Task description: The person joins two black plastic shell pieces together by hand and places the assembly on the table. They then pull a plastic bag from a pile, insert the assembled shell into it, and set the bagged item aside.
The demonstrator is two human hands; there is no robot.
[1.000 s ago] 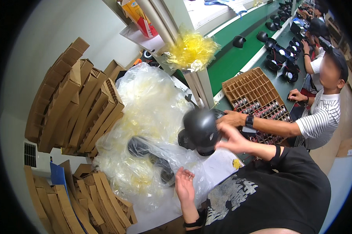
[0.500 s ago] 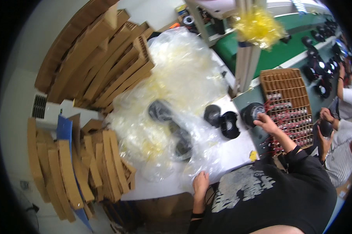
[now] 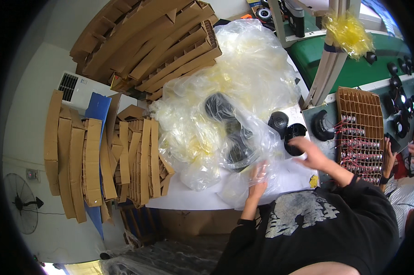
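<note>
My left hand (image 3: 258,180) is at the near edge of a clear plastic bag (image 3: 243,185), its fingers closed on the film and partly veiled by it. My right hand (image 3: 311,155), blurred by motion, reaches over a black round housing (image 3: 295,132) with its fingers apart; some fingertips overlap the housing's near side. A black perforated dome (image 3: 278,123) sits beside that housing on the white table. Farther right is a black curved shell (image 3: 323,126). Under the plastic film lie two more dark round parts, one of them a dark dome (image 3: 218,106).
Crumpled clear and yellowish bags (image 3: 193,123) cover much of the white table (image 3: 179,197). Stacked cardboard dividers (image 3: 170,41) stand left. A divided tray (image 3: 360,103) of small wired parts lies right, beside a metal post (image 3: 328,68). A co-worker's hand (image 3: 389,160) shows at far right.
The view has shifted, with things lying farther right. My right hand has left the black shell by the tray and moved to the black housing. My left hand has moved farther into the film.
</note>
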